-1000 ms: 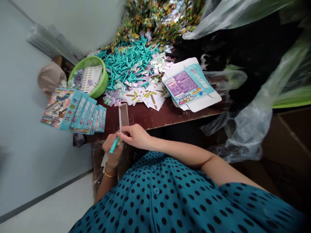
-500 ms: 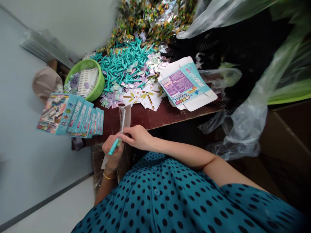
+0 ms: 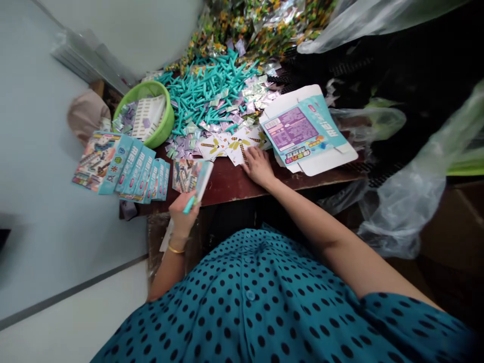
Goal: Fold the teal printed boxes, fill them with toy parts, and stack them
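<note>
At a dark red table [image 3: 223, 189], with a heap of teal pieces [image 3: 212, 91] toward its far side. To the right, flat, a teal-and-purple carton [image 3: 302, 132]. To the left, a green basket [image 3: 166, 126], with a row of printed boxes [image 3: 130, 164] just in front. Closed with the left grip [image 3: 184, 209] around the near end of a slim printed box [image 3: 190, 174], over the table's front edge beside the row. Open and palm-down with the right grip [image 3: 259, 167], fingers slightly spread, touching the picture cards [image 3: 233, 146] left of the carton; unable to tell of any pinch on them. Clasped against the slim printed box in the left grip, a single teal piece [image 3: 189, 204].
</note>
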`<state>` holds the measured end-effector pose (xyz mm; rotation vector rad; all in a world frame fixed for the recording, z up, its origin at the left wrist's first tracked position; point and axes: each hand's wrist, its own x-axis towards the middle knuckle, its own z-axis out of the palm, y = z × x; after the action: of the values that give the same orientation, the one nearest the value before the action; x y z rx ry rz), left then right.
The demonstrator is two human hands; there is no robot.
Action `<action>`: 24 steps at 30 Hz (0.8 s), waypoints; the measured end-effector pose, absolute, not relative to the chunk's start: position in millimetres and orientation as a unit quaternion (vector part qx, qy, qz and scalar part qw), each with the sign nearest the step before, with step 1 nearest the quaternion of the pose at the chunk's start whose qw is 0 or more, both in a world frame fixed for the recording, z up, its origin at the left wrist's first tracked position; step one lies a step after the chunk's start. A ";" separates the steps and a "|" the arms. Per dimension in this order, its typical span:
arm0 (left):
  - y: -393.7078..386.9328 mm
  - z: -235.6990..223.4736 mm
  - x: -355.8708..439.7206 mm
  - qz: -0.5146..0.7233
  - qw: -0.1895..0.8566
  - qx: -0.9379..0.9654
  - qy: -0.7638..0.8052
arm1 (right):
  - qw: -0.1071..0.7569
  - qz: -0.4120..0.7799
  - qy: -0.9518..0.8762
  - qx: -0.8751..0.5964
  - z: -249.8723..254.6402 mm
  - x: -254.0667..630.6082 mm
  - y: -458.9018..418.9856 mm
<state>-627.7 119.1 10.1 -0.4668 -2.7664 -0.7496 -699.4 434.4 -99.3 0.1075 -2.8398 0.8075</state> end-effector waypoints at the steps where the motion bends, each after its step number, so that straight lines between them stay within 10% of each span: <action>1: 121.0 -2.1 -627.4 -0.265 0.084 -0.157 -0.948 | 0.092 0.268 -0.958 0.036 -102.5 -699.8 434.3; 15: 144.9 5.9 -646.9 -0.685 -0.041 0.116 -0.718 | 0.139 0.281 -0.948 0.048 -101.2 -686.4 435.4; 24: 184.1 -9.3 -639.3 -0.857 -0.126 0.181 -0.465 | -0.057 0.693 -0.712 0.099 -36.3 -594.1 346.1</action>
<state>-639.3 184.1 -9.3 0.6199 -1.5911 -2.9339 -594.1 346.1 -36.3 0.3224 -2.3213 2.2600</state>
